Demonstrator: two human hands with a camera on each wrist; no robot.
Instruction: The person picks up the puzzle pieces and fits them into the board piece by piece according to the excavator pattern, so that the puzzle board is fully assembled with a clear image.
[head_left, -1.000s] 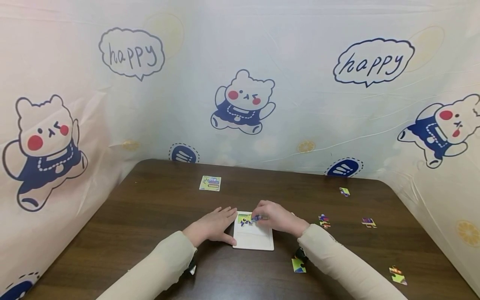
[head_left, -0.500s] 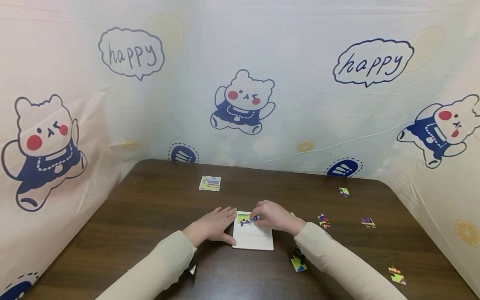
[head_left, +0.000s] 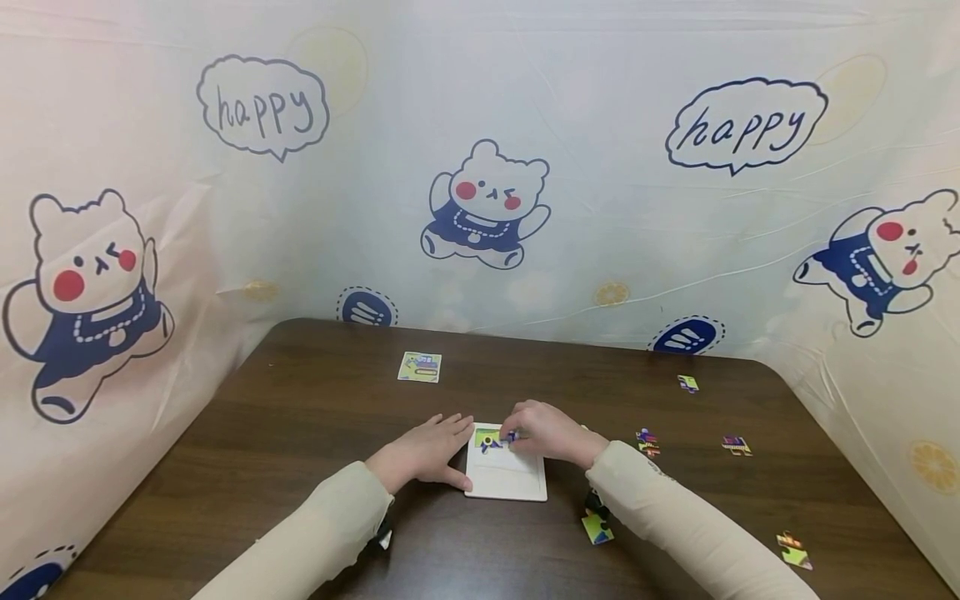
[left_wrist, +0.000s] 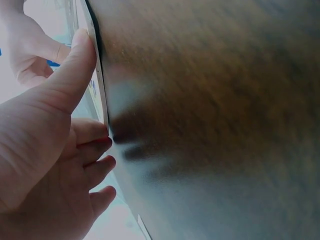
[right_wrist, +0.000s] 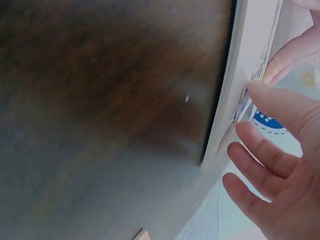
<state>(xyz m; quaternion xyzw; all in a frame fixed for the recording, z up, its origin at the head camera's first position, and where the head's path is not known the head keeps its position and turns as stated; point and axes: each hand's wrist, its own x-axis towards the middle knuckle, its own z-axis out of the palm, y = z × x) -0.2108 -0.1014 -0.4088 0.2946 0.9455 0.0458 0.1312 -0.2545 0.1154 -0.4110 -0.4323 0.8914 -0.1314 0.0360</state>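
A white puzzle tray lies flat on the table. In its upper left corner sits a yellow-green puzzle piece. My left hand rests along the tray's left side, fingers extended, thumb against the edge in the left wrist view. With thumb and fingertips, my right hand pinches a purple-and-blue puzzle piece low over the tray's top row, right beside the corner piece. Its remaining fingers spread out loosely in the right wrist view, where the pinched piece is mostly hidden.
A square picture card lies at the back left of the brown table. Several loose puzzle pieces lie on the right, among them a yellow one, a purple one and a green one near the right sleeve.
My right hand and the pinched puzzle piece have shifted slightly left, closer to the corner piece. The left hand and the tray have stayed in place.
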